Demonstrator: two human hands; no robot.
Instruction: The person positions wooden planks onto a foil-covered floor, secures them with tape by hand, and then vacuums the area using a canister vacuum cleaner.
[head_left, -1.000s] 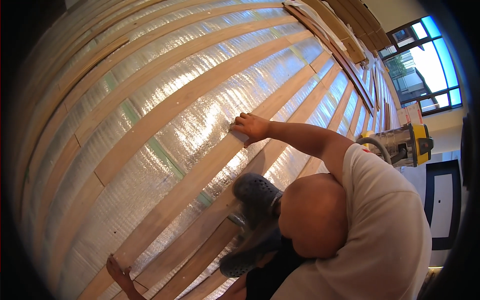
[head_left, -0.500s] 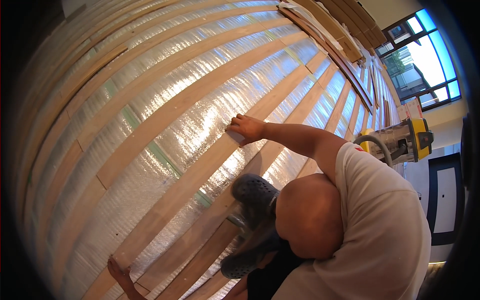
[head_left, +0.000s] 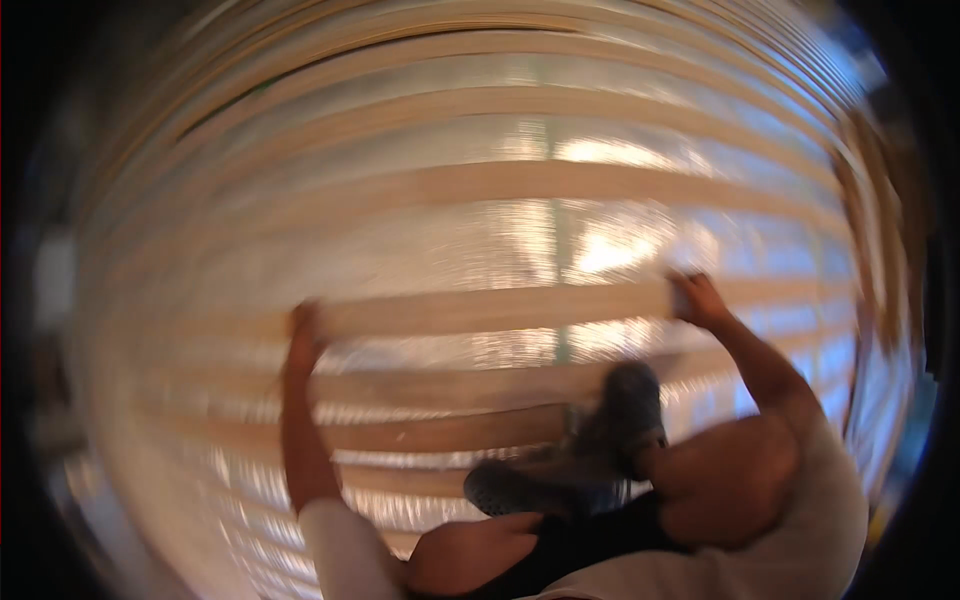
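Note:
A long, pale wooden floor plank (head_left: 500, 311) lies across the middle, over silvery foil sheeting. My left hand (head_left: 307, 324) grips its left end, fingers blurred by motion. At the other end, my right hand (head_left: 699, 298) has its fingers curled over the plank. Whether the plank is raised off the foil, I cannot tell. Below it, between my arms, are my dark perforated clogs (head_left: 632, 400) and my bent knees.
More planks (head_left: 520, 183) run in spaced rows over the foil sheeting (head_left: 400, 243), on both the far and near sides. A green strip (head_left: 562, 240) crosses under the rows. Blurred brown boards or boxes (head_left: 880, 230) stand at the right edge.
My view has swung round, so the plank now appears level rather than slanting. Both hands are still at its ends, and the left arm shows far more. The window and vacuum cleaner have left view.

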